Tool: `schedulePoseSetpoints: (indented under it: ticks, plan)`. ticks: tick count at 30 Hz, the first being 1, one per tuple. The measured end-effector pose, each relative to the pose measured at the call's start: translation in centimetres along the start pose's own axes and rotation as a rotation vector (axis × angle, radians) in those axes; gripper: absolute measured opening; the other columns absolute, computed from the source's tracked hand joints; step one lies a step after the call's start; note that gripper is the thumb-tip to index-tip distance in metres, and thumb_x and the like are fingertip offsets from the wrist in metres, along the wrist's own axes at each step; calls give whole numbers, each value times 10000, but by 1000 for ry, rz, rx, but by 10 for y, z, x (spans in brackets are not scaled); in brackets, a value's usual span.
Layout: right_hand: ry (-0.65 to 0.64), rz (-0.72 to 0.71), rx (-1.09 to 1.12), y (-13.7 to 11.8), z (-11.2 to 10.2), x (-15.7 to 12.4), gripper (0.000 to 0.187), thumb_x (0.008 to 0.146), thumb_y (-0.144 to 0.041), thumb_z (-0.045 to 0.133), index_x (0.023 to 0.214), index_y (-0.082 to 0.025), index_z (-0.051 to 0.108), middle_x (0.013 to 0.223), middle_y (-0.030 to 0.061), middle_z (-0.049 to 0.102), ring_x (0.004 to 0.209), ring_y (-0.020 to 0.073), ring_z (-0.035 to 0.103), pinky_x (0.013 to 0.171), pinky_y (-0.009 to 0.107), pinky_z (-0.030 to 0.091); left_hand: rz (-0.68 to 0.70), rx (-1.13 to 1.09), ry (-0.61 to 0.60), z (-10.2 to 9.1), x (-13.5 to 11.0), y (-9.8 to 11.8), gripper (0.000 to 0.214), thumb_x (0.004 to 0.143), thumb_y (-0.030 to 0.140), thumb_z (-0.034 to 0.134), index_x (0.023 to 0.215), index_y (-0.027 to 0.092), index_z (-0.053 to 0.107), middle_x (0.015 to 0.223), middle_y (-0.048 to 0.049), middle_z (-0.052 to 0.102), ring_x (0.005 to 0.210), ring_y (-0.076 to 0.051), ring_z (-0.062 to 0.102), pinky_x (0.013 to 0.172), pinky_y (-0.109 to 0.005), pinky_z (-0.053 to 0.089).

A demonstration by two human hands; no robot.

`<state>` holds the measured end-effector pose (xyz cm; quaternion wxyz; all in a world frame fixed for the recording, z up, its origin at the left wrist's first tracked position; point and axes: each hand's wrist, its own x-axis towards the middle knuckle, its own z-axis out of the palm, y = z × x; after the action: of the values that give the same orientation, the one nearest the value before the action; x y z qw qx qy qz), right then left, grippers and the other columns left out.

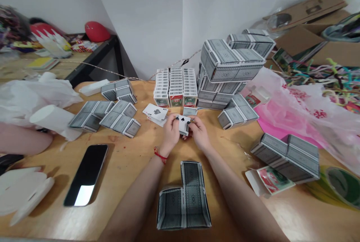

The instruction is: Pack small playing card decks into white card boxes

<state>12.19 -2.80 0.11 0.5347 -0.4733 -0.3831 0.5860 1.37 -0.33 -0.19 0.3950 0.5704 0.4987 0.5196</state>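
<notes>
Both my hands meet at the middle of the table around a small stack of playing cards (183,125), whose top card shows spades. My left hand (171,131) pinches the stack's left side, and my right hand (199,132) grips its right side. Beside my left hand lie loose playing cards (156,112), a spade ace among them. Just beyond the stack is a grey card-backed piece (190,111). Between my forearms sits an L-shaped block made of playing cards (192,197). A red string bracelet (160,155) circles my left wrist.
Several card packs (176,88) stand in rows at the back, beside a tall pile of card blocks (230,65). More card blocks (120,118) lie left, near a phone (86,174). At right are an opened card box (271,180), yellow tape (337,185) and pink plastic (281,110).
</notes>
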Motion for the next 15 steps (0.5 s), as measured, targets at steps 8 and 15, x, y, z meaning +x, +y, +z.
schedulePoseSetpoints:
  ticks: [8,15]
  plan:
    - [12,-16,2,-3,1,-2,197,735,-330,476,909,-238,477,592,-44,565,435,127,517,387,252,435,0,-60,2,1,-2,-5,166,794,178,376,862,190,527,802,-12,556,699,-126,511,611,-221,419]
    - [59,-53,4,0,2,-1,195,741,-378,483,874,-238,462,601,-49,501,449,109,478,380,231,427,33,-86,-17,3,-5,-6,158,800,193,395,897,197,520,806,-11,556,687,-129,509,598,-226,417]
